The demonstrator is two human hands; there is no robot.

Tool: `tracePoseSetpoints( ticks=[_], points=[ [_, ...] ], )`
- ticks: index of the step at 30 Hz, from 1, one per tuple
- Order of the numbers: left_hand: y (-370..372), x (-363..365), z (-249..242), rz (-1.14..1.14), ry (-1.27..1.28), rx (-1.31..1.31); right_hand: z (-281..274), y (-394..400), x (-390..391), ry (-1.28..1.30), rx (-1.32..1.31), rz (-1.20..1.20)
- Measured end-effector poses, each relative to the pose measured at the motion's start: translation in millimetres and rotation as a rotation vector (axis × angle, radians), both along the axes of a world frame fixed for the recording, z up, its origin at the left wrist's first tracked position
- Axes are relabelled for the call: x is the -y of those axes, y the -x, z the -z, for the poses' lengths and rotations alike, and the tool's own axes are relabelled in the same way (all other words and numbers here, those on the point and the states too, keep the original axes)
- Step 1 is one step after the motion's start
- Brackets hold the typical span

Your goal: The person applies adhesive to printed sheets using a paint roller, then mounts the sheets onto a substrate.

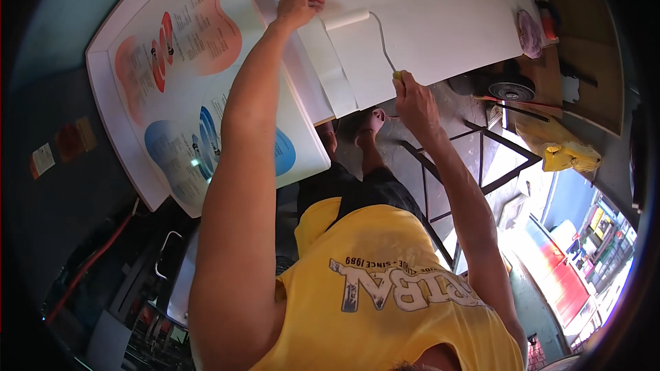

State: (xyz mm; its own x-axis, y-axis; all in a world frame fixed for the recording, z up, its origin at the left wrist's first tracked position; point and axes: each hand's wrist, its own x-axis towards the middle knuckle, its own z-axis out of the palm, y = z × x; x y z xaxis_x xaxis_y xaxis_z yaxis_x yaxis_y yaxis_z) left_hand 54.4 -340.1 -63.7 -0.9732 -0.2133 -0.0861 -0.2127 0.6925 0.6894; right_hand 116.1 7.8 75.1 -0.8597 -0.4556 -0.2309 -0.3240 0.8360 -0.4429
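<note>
My right hand [416, 104] is wrapped round the yellow handle of a small paint roller [348, 19]. The roller's white sleeve lies against a white sheet [419, 38], near its left edge, and its bent metal rod runs down to my fist. Farther up that edge is my left hand [300, 8], fingers curled and pinched on the sheet's border; the fingertips are partly hidden. Left of the sheet lies a printed panel [258, 38] with red and blue rounded shapes and small text.
A purple bundle [530, 33] sits at the board's right end. Below it are a round black weight-like disc [512, 87] and a dark metal frame [481, 161] on the floor. A yellow bag [570, 154] lies at right, beside a bright doorway.
</note>
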Motion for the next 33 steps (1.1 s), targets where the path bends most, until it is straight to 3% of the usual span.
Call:
tracePoseSetpoints(
  ticks=[14, 18, 33],
  points=[
    [4, -5, -12, -0.035, 0.103, 0.121, 0, 8, 17, -0.218, 0.062, -0.039],
    [6, -5, -11, -0.034, 0.119, 0.129, 12, -3, 8, -0.261, -0.085, -0.067],
    [12, 13, 11, 0.047, 0.059, 0.095, -31, -145, -145, -0.262, -0.014, -0.056]
  ],
)
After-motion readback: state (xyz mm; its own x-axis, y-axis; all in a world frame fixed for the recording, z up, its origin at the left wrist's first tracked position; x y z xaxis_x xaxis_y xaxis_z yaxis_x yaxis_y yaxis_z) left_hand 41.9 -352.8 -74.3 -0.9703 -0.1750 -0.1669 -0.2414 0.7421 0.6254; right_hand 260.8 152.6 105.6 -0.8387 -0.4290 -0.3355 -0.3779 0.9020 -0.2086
